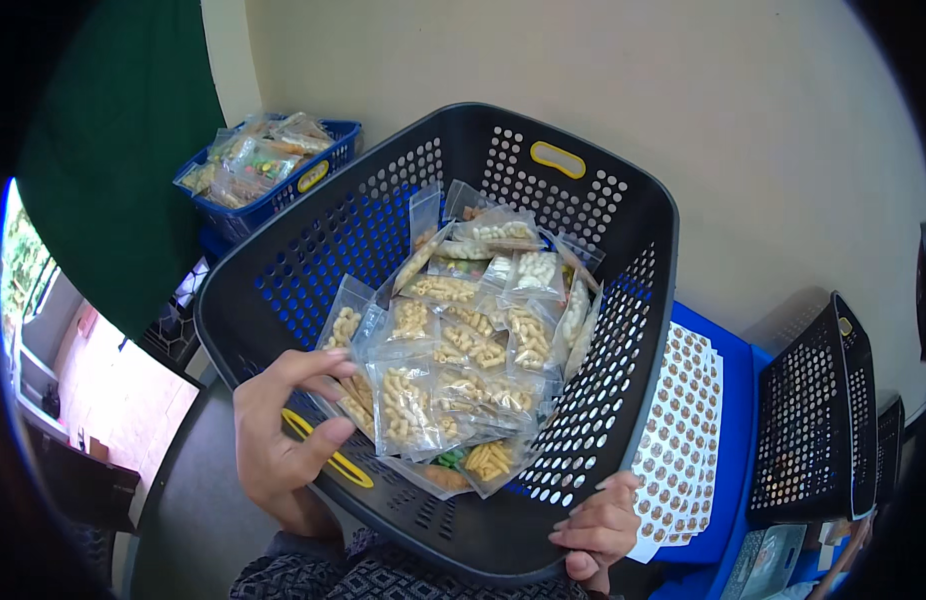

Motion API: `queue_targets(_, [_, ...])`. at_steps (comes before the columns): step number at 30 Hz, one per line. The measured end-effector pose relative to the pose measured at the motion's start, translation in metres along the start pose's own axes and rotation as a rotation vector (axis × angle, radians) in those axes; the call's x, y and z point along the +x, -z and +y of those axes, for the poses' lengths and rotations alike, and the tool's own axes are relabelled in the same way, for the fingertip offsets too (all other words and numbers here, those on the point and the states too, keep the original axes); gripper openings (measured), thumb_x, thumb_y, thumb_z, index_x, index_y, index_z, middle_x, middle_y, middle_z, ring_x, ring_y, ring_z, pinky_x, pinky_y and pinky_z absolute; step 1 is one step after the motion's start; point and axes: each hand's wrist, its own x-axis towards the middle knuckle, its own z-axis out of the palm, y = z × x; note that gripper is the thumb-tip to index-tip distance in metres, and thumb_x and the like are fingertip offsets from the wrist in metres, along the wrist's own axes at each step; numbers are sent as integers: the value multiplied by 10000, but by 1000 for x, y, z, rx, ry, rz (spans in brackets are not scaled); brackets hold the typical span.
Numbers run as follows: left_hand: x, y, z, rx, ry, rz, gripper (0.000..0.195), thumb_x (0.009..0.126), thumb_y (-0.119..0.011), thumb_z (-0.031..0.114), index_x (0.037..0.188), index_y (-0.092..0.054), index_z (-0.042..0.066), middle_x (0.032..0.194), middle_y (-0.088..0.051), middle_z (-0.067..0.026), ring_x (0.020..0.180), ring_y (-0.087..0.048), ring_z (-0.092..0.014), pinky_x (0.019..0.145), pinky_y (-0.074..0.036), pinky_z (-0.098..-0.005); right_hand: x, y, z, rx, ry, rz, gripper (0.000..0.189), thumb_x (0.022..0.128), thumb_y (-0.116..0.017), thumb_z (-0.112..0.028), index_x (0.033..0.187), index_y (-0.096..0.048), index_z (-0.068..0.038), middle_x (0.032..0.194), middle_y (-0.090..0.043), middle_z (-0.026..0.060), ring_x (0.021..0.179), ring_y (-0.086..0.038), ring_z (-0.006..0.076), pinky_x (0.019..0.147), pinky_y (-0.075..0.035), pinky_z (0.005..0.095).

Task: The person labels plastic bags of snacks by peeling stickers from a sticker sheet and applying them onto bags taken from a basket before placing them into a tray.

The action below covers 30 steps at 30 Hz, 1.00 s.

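A large black perforated plastic basket (508, 547) with yellow-edged handle slots is tilted before me. Inside lie several clear plastic bags of tube-shaped snacks (406, 401), with bags of white pieces (538, 270) and one of yellow sticks (489, 459) among them. Over the near left rim reaches my left hand (283, 427), fingers apart beside the bags, no bag between them. My right hand (601, 525) grips the basket's near right rim, its fingers curled over the edge.
At the back left a blue basket (245, 217) is heaped with bagged snacks. On a blue surface (733, 375) to the right lie sheets of round stickers (680, 442). Further right stand black perforated baskets (800, 435), with a grey crate (763, 559) below. A pale wall rises behind.
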Motion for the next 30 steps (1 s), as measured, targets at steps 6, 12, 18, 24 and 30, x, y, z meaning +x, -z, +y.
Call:
queue_targets(6, [-19,6,-37,-233,-185,182,477,756,-539,373,902,-497,-79,623,-585,-115,508,-492,-92,492,-380,-143,13,19,10,63,65,-200,260,755,-522,-292,619,-592,-82,558,-516,6,550,-475,141,694,-289,313])
queue_targets(12, [-15,-3,-73,-616,-472,448,264,795,-519,304,835,-418,63,527,-525,-8,426,-423,-72,530,-348,-189,55,31,13,-102,-344,-300,264,712,-589,-342,628,-599,-92,556,-580,-3,474,-515,129,620,-341,274])
queue_targets(18, [-34,14,-74,-674,-498,539,209,793,-517,291,792,-417,107,593,-472,12,497,-420,-72,583,-348,-200,140,19,56,-221,-388,-1272,330,730,-600,-259,955,-534,-28,806,-580,91,737,-554,245,682,-403,327])
queue_targets(24, [-53,6,-112,346,-393,762,325,855,-223,377,785,-452,157,913,-421,-19,904,-429,-124,952,-272,-408,198,-32,141,-893,-340,-1328,263,722,-581,-183,931,-523,-35,870,-568,114,853,-537,274,734,-416,368])
queue_targets(30, [-58,14,-139,344,-698,644,273,865,-333,321,1066,-363,138,1035,-429,-34,1092,-381,-185,1016,-198,-458,181,-65,243,-704,-492,-1685,298,647,-490,-3,926,-553,-87,1001,-503,123,985,-475,274,836,-376,355])
